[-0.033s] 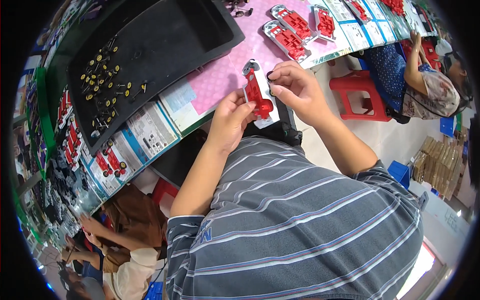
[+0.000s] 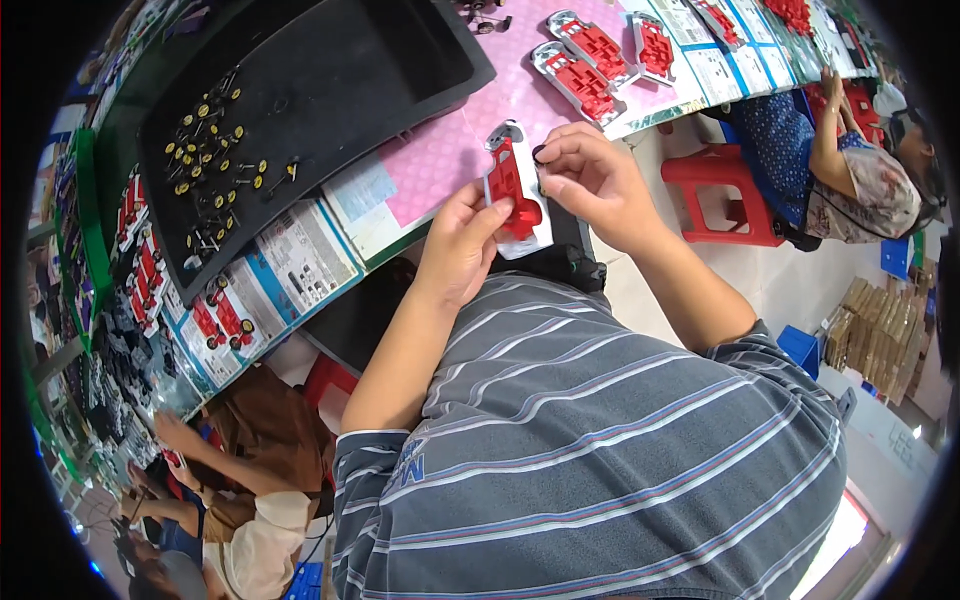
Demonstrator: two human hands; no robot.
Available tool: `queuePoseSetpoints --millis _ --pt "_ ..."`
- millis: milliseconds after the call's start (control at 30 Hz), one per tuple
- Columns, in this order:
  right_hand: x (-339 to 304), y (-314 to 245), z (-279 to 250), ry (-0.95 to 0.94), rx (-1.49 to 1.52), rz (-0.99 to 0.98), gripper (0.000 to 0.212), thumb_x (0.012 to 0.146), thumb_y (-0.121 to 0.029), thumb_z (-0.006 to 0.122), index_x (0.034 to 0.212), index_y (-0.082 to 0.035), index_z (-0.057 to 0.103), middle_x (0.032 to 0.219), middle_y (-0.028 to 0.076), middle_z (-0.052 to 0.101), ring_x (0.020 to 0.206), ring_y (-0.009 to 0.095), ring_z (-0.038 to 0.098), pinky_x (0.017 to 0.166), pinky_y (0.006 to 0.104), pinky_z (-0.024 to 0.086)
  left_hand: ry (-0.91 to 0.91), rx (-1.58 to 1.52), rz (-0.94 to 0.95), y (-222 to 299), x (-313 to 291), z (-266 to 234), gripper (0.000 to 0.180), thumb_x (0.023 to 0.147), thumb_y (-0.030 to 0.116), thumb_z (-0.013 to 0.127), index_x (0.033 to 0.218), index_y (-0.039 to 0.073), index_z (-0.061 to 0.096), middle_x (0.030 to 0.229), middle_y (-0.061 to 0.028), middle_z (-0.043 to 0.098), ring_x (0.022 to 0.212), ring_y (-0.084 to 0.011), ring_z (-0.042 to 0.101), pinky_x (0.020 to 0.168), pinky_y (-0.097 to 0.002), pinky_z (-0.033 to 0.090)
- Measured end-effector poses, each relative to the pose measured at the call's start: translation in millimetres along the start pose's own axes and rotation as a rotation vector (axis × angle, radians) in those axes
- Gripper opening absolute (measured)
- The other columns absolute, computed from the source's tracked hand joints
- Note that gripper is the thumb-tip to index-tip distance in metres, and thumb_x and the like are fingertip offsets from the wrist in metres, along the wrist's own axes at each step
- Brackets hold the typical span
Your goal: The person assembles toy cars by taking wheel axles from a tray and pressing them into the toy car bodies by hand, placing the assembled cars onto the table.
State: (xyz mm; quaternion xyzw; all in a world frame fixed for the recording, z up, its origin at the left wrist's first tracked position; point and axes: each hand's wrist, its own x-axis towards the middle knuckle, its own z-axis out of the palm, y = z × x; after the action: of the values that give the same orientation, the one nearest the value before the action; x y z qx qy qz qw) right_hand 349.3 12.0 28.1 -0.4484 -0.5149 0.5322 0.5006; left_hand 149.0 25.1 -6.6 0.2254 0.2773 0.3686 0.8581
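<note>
My left hand (image 2: 460, 242) is closed around the lower end of a toy car (image 2: 507, 178), its red underside turned up inside a white body. The thumb presses on the red part. Just right of the car, my right hand (image 2: 603, 195) pinches a small wheel axle (image 2: 540, 156) with black wheels between thumb and fingers. The axle is close beside the car's edge; whether they touch I cannot tell. More wheel axles with black-and-yellow wheels (image 2: 222, 165) lie loose in a large black tray (image 2: 350, 120) on the left.
Several wheel-less toy cars (image 2: 580, 80) lie underside up on the pink mat (image 2: 520, 45). Cars with wheels (image 2: 222, 318) rest left of the tray. A red stool (image 2: 715, 200) stands right of the table. Co-workers sit on both sides, one hand (image 2: 185, 440) reaching in at lower left.
The toy car in my left hand has tilted very slightly. My right hand keeps its pinch on the wheel axle. A co-worker's hand at lower left has shifted a little.
</note>
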Motion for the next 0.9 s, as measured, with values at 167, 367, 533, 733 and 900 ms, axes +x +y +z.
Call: queuePoseSetpoints --millis 167,367,533,733,900 --pt "-3 -8 13 -0.153 -0.091 -0.043 0.037 0.082 -0.002 0.073 0.116 0.004 0.058 0.120 0.011 0.050 0.101 0.017 0.059 0.088 0.0308 0.050 0.047 -0.078 0.040 7 -23 -4 0.051 0.089 0.004 0.067 0.134 0.006 0.043 0.122 -0.0086 0.058 0.112 -0.0200 0.061 0.097 -0.0383 0.051" --pt "-16 -21 35 -0.127 -0.387 -0.259 0.053 0.078 -0.010 0.081 0.122 0.001 0.054 0.118 0.012 0.052 0.100 0.019 0.059 0.089 0.0328 0.048 0.222 -0.033 0.267 13 -46 -4 0.048 0.087 0.000 0.066 0.128 0.008 0.042 0.114 -0.0099 0.059 0.103 -0.0209 0.064 0.089 -0.0374 0.056" --pt "-16 -25 75 -0.049 -0.640 -0.432 0.056 0.066 -0.014 0.088 0.113 -0.001 0.060 0.108 0.016 0.059 0.096 0.031 0.061 0.083 0.0367 0.051 0.280 0.092 0.425 16 -51 2 0.045 0.092 0.006 0.067 0.126 0.004 0.039 0.114 -0.0120 0.058 0.100 -0.0191 0.064 0.084 -0.0343 0.057" --pt "-13 -21 93 -0.046 -0.792 -0.428 0.056 0.066 -0.013 0.087 0.115 -0.002 0.061 0.109 0.016 0.057 0.098 0.033 0.060 0.084 0.0384 0.052 0.407 0.131 0.531 7 -52 -7 0.032 0.095 0.003 0.059 0.123 0.005 0.043 0.111 -0.0107 0.060 0.094 -0.0183 0.065 0.074 -0.0310 0.059" --pt "-3 -25 98 -0.179 -0.818 -0.376 0.056 0.066 -0.013 0.087 0.115 -0.002 0.061 0.109 0.016 0.058 0.099 0.033 0.060 0.085 0.0391 0.052 0.448 0.072 0.515 8 -57 -16 0.033 0.095 0.004 0.060 0.123 0.006 0.043 0.110 -0.0097 0.060 0.091 -0.0179 0.065 0.065 -0.0289 0.057"
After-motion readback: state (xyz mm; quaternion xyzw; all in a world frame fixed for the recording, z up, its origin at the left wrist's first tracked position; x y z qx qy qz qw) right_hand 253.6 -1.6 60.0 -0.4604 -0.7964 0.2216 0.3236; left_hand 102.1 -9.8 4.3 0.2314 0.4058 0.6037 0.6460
